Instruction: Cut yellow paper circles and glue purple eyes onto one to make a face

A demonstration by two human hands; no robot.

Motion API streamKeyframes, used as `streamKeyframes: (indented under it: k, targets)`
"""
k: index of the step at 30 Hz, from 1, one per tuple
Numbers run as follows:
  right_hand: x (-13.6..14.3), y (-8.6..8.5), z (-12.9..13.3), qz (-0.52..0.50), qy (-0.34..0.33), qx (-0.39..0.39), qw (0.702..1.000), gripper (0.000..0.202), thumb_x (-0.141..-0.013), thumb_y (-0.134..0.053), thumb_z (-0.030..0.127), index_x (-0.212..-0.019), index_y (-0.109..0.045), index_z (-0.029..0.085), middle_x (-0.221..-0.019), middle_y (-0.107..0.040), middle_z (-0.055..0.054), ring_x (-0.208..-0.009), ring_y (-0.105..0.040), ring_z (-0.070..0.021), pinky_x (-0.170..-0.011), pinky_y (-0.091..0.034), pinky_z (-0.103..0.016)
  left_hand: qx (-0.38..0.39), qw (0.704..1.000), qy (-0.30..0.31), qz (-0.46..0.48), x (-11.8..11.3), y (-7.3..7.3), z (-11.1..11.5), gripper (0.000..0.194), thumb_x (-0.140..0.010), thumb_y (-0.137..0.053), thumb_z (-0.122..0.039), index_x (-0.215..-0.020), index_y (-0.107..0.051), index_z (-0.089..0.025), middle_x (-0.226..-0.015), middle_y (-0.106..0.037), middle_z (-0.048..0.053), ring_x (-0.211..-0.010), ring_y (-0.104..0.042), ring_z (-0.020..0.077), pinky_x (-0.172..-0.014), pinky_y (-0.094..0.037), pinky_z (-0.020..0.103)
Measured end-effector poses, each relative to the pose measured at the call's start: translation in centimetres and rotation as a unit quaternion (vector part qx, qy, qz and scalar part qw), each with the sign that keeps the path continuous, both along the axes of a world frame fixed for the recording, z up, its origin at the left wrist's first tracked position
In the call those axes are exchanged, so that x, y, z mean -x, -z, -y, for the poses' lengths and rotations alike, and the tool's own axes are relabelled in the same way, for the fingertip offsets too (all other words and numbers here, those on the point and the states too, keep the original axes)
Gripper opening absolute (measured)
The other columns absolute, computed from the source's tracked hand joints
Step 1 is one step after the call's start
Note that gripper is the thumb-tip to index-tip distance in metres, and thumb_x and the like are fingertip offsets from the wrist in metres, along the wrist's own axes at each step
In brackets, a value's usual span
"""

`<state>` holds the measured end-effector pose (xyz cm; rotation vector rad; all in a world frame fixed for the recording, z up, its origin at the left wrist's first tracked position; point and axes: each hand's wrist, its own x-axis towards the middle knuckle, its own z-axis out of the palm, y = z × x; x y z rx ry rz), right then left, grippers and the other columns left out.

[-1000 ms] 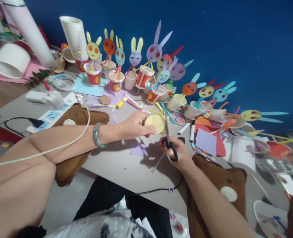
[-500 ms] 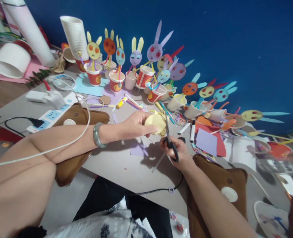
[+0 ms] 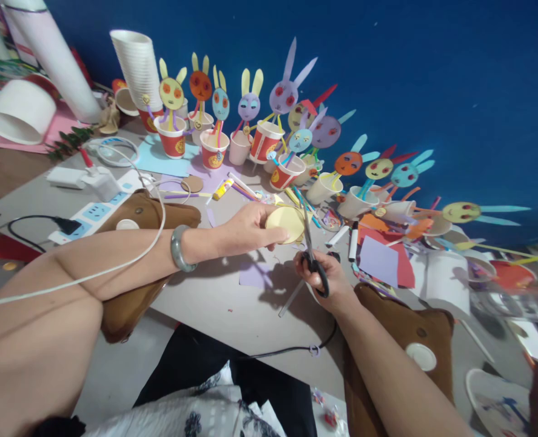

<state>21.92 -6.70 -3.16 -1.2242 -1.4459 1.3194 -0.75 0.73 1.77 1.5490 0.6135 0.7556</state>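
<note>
My left hand pinches a round yellow paper disc, thumb on top and fingers beneath. Black-handled scissors are in my right hand, with fingers through the loops. Their blades point up and away from me, right at the disc's right edge; whether the blades are parted I cannot make out. Below the hands a purple paper sheet and a clear strip lie on the grey table.
Several paper cups with paper rabbit heads stand along the blue wall. A white power strip and a white cable are at the left. Brown pouches lie at both sides. Purple and red paper sits right.
Small yellow paper bits that hung at the disc's upper and lower edge are gone from it, leaving a smoother outline. Both hands stay almost in place.
</note>
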Motion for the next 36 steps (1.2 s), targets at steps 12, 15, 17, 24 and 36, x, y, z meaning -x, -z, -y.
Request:
streamKeyframes:
  k: [12,15,17,24,36]
  targets:
    - [-0.1,0.11,-0.05,-0.022,-0.002,0.002,1.0,0.055,-0.059,-0.085,0.067,-0.063,-0.053,0.022,-0.064,-0.051,0.001,-0.058,-0.036,-0.0135,-0.057,-0.026,-0.031,0.003,1.0,-0.009,0.011,0.04,-0.34,0.07,0.011,-0.077,-0.059,-0.025,-0.076,-0.059,-0.014,-0.064,-0.056,-0.002,-0.056,-0.056,0.0069,-0.05,-0.047,0.016]
    - [-0.06,0.01,-0.05,-0.029,-0.003,0.005,1.0,0.056,-0.059,-0.086,0.066,-0.062,-0.053,0.022,-0.062,-0.05,0.002,-0.057,-0.035,-0.013,-0.057,-0.025,-0.031,0.007,1.0,-0.014,0.005,0.0,-0.35,0.06,0.009,-0.077,-0.059,-0.023,-0.076,-0.06,-0.014,-0.064,-0.056,-0.002,-0.057,-0.055,0.0064,-0.052,-0.046,0.016]
    - [-0.03,-0.04,-0.03,-0.028,0.001,0.008,1.0,0.056,-0.059,-0.086,0.066,-0.062,-0.053,0.021,-0.063,-0.05,0.001,-0.058,-0.036,-0.013,-0.057,-0.025,-0.031,0.006,1.0,-0.015,0.005,-0.02,-0.31,0.04,0.009,-0.077,-0.058,-0.022,-0.076,-0.06,-0.014,-0.064,-0.055,-0.002,-0.057,-0.054,0.0063,-0.053,-0.046,0.016]
    - [-0.25,0.3,-0.07,-0.026,0.011,0.006,1.0,0.057,-0.057,-0.086,0.067,-0.062,-0.053,0.021,-0.064,-0.052,0.002,-0.059,-0.038,-0.0132,-0.057,-0.027,-0.03,0.0,1.0,-0.016,0.023,0.04,-0.26,0.02,0.009,-0.078,-0.057,-0.021,-0.073,-0.059,-0.013,-0.062,-0.055,-0.003,-0.057,-0.053,0.0061,-0.053,-0.045,0.017]
    - [0.06,0.24,-0.04,-0.039,-0.001,-0.008,0.999,0.054,-0.061,-0.085,0.066,-0.061,-0.054,0.022,-0.062,-0.048,0.002,-0.06,-0.037,-0.0142,-0.058,-0.027,-0.031,0.001,0.999,-0.019,0.028,-0.03,-0.17,-0.01,0.008,-0.078,-0.057,-0.02,-0.074,-0.06,-0.013,-0.061,-0.055,-0.003,-0.057,-0.053,0.0056,-0.053,-0.043,0.016]
